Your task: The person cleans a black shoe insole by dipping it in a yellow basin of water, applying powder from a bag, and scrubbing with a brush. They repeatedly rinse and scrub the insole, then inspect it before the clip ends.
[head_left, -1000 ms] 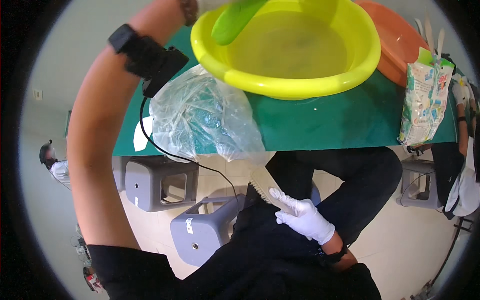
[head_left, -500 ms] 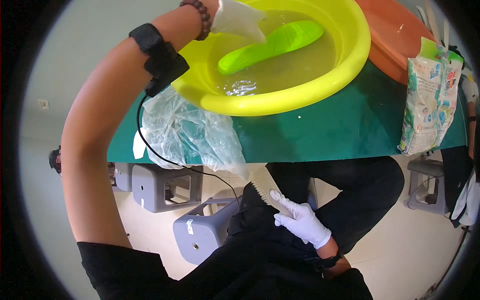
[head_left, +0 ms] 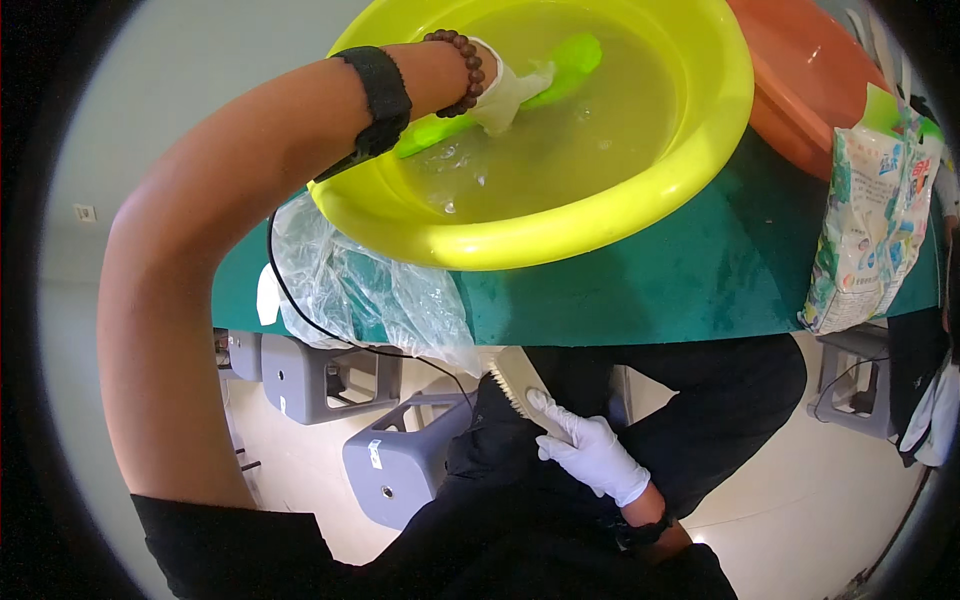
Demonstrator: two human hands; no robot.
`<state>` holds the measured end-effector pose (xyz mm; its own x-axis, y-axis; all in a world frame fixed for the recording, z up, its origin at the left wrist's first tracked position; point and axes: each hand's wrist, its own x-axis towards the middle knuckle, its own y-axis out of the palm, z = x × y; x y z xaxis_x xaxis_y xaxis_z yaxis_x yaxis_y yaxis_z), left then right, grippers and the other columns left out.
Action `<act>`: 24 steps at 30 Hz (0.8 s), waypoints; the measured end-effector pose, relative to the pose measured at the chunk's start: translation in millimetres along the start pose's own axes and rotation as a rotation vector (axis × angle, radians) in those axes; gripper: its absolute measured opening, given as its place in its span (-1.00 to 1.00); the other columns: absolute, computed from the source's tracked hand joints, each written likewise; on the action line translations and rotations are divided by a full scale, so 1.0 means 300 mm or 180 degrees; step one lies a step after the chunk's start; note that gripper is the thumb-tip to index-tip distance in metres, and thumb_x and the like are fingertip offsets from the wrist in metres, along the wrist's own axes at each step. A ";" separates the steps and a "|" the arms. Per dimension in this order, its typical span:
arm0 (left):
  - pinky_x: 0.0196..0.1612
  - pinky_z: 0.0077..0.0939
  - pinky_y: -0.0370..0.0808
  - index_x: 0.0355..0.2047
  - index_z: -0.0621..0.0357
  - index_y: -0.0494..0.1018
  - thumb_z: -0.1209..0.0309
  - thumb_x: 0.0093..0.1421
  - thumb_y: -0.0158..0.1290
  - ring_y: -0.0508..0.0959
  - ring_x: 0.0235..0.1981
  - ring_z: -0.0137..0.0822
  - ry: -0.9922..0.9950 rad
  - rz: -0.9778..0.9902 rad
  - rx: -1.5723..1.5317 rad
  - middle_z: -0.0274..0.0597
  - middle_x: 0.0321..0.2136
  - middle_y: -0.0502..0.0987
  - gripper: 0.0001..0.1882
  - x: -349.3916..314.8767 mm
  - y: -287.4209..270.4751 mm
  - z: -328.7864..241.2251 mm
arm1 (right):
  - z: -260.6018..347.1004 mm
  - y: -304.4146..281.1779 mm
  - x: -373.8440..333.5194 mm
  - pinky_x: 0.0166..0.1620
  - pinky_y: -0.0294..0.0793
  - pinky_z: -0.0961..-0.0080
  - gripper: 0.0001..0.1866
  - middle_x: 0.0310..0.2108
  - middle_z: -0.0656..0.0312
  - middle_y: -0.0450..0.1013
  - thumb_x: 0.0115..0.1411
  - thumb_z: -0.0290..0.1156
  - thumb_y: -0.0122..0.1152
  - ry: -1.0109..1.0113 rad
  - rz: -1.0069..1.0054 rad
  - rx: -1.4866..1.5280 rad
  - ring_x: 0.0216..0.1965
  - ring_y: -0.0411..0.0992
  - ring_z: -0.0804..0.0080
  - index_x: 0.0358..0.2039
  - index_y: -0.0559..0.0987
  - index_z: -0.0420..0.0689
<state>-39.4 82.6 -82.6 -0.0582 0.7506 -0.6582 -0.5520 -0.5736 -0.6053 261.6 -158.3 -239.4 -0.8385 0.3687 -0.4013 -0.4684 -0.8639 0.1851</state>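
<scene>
My left hand [head_left: 507, 98], in a white glove, reaches into the yellow basin [head_left: 520, 243] and grips the middle of a bright green slipper [head_left: 577, 62], which seems to lie sole up in cloudy water. The hand covers its middle, and only the two ends show. Low in front of my lap, my right hand [head_left: 595, 458], also gloved in white, is closed on the handle of a pale scrubbing brush [head_left: 520, 380]. The brush's bristles face left, just under the table's near edge and apart from the basin.
On the green table [head_left: 620, 300], a crumpled clear plastic bag [head_left: 370, 290] overhangs the near edge, beside a black cable. An orange basin [head_left: 800, 70] and a printed detergent bag [head_left: 875, 220] stand at the right. Grey stools [head_left: 395, 465] are below.
My left hand has come down onto the slipper, which has shifted left in the water. The right hand keeps the brush, almost unmoved. The view has tilted slightly.
</scene>
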 end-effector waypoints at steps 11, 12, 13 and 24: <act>-0.26 -0.04 0.47 -0.13 0.24 0.48 0.29 0.19 -0.10 0.56 -0.35 0.01 0.0325 0.0080 0.0121 0.12 -0.31 0.58 -0.66 0.065 0.054 0.087 | -0.032 0.016 0.011 -0.04 0.47 0.43 -0.35 0.02 -0.10 0.45 0.17 -0.50 0.17 -0.0045 -0.0093 -0.0287 -0.06 0.54 0.20 0.29 0.27 0.04; -0.21 -0.06 0.48 -0.12 0.24 0.49 0.29 0.20 -0.10 0.57 -0.31 -0.01 0.0384 -0.0228 0.0097 0.12 -0.29 0.58 -0.65 0.040 0.064 0.115 | -0.037 0.022 0.009 -0.04 0.47 0.43 -0.35 0.02 -0.10 0.45 0.17 -0.50 0.17 -0.0055 -0.0083 -0.0294 -0.06 0.54 0.20 0.29 0.27 0.04; -0.21 -0.06 0.48 -0.12 0.24 0.49 0.29 0.20 -0.10 0.57 -0.31 -0.01 0.0344 -0.0208 0.0095 0.12 -0.29 0.58 -0.65 -0.007 0.081 0.146 | -0.037 0.030 0.012 -0.09 0.49 0.43 -0.35 -0.04 -0.09 0.48 0.18 -0.50 0.16 0.0012 -0.0007 -0.0262 -0.18 0.56 0.28 0.29 0.27 0.05; -0.19 -0.40 0.52 -0.10 0.27 0.54 0.22 0.18 0.06 0.58 -0.30 -0.33 -0.0411 -0.1495 -0.2863 -0.13 -0.31 0.64 -0.60 -0.475 -0.121 0.263 | -0.018 0.077 -0.009 -0.17 0.48 0.62 -0.34 -0.06 0.29 0.53 0.16 -0.64 0.09 0.0015 -0.0138 0.0044 -0.42 0.39 0.66 0.30 0.27 -0.04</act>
<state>-76.5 22.5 68.4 -0.1155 0.9621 -0.2469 0.2836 -0.2063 -0.9365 254.5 -181.0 -238.8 -0.8159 0.4040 -0.4136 -0.5082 -0.8422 0.1799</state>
